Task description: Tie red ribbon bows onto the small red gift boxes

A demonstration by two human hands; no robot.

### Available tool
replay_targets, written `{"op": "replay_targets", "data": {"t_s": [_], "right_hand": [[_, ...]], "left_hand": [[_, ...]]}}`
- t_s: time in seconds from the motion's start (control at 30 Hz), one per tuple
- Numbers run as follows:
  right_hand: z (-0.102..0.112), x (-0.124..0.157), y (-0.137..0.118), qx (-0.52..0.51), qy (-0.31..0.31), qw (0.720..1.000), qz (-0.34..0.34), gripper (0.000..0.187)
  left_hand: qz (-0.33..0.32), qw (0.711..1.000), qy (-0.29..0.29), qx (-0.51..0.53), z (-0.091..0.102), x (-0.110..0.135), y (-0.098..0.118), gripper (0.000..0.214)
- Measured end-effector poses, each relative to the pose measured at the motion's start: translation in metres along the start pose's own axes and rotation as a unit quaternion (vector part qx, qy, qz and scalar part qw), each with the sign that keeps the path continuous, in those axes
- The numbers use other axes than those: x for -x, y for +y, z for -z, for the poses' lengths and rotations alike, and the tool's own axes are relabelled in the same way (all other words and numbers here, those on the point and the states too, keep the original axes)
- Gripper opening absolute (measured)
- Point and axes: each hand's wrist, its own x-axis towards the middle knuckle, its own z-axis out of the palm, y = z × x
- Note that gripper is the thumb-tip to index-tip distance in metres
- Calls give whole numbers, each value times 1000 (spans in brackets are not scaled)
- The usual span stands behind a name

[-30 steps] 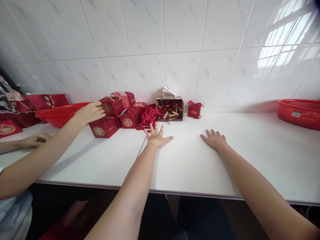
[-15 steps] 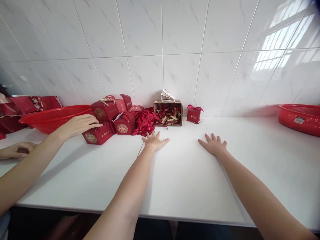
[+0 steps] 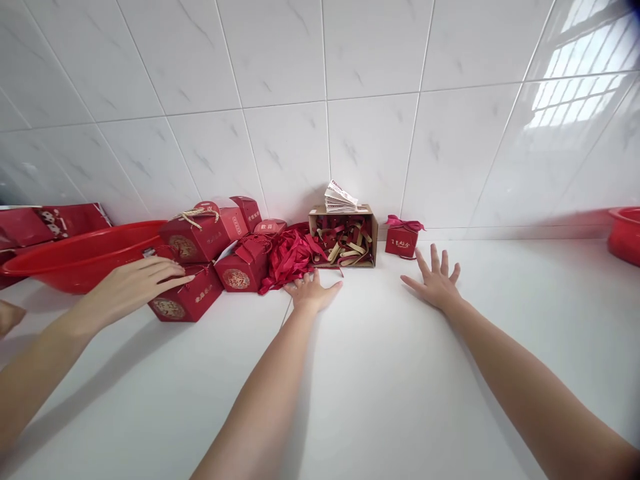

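Observation:
My left hand [image 3: 311, 293] is on the white table [image 3: 380, 373] with its fingers spread, at the front edge of a heap of red ribbons [image 3: 290, 257]. Farther right, my right hand [image 3: 436, 280] has its fingers apart and holds nothing. Just beyond it sits a small red gift box [image 3: 402, 239] tied with a ribbon bow. Between the two hands and farther back, an open cardboard box [image 3: 370, 260] lies with its opening toward me, full of red and gold strips [image 3: 345, 241]. A stack of printed paper slips [image 3: 341, 199] rests on top of it.
At left, another person's hand [image 3: 135, 283] touches a stack of red gift boxes [image 3: 187, 293]. A red plastic basin [image 3: 75, 257] stands behind that hand, with more red packages [image 3: 65, 223] beyond. Another red basin [image 3: 625, 233] is at the right edge. A tiled wall [image 3: 280, 60] closes the back.
The view has tilted and come closer to the wall. My right hand has moved forward, nearer the small gift box. My left hand stays beside the ribbons with fingers spread.

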Motion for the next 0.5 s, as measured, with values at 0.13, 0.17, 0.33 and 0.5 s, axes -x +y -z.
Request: {"op": "replay_targets", "data": {"t_s": [0.13,0.17,0.33,0.5], "right_hand": [[0,3,1,-7,28,999,13,83],[2,6,0,-17,48,999,16,82],[20,26,-12,-283,105,948,-102,76],[22,35,-28,-670,-100,720,-152,78]], "left_hand": [[-10,1000,0,3,1,2,-1,101],[-14,1000,0,4,1,2,-2,99],[-41,999,-7,5,2,6,-7,83],[-67,997,17,30,0,6,-15,62]]}}
